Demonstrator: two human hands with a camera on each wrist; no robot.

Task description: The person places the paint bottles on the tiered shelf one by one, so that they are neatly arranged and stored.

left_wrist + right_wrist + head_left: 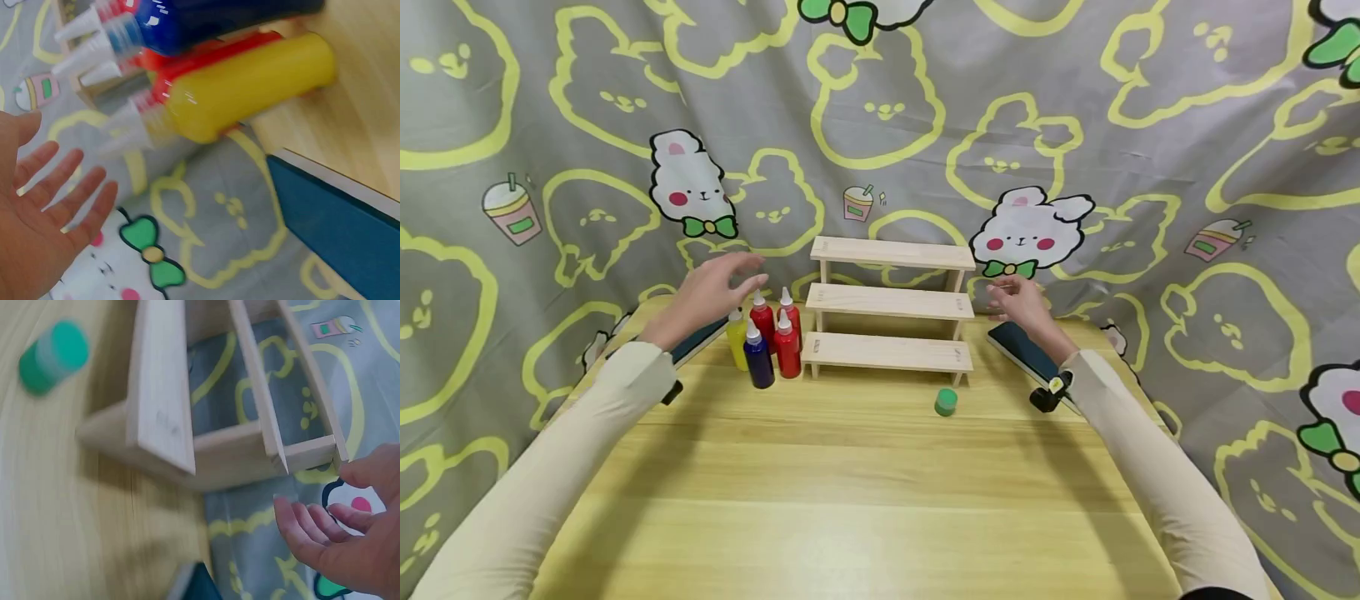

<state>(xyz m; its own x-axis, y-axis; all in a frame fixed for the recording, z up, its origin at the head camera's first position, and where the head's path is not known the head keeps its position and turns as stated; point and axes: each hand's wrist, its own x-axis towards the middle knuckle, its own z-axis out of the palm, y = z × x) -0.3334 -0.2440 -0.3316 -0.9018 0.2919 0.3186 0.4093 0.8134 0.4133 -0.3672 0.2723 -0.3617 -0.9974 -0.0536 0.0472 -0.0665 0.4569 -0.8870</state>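
Observation:
My left hand [707,292] is raised just behind and above a cluster of squeeze bottles, its fingers relaxed and holding nothing. The cluster has a yellow bottle [737,343], a dark blue bottle [759,362] and several red bottles [788,353], all upright with pointed white caps. At the other side my right hand [1022,304] hovers by the right end of a three-step wooden shelf [887,352], fingers loosely spread and empty. In the right wrist view its fingertips [284,509] are close to the shelf's back end. A small green-lidded jar [946,402] stands before the shelf.
One dark blue book [702,337] lies beneath the left forearm, and another dark blue book [1026,354] lies under the right wrist. The wooden table [865,492] stretches toward me. A grey patterned cloth [895,100] hangs behind and around it.

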